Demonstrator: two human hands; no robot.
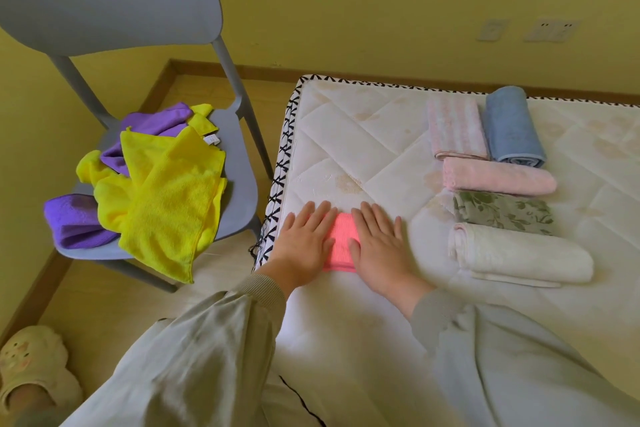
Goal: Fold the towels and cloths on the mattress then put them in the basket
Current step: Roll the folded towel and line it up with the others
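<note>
A small pink cloth lies folded on the white mattress near its left edge. My left hand and my right hand press flat on it from either side, fingers straight. To the right lie folded towels: a striped pink one, a blue roll, a pale pink one, a green floral one and a white one. No basket is in view.
A grey chair stands left of the mattress with loose yellow cloths and purple cloths heaped on its seat. A slippered foot is at the bottom left on the floor. Yellow walls close the corner.
</note>
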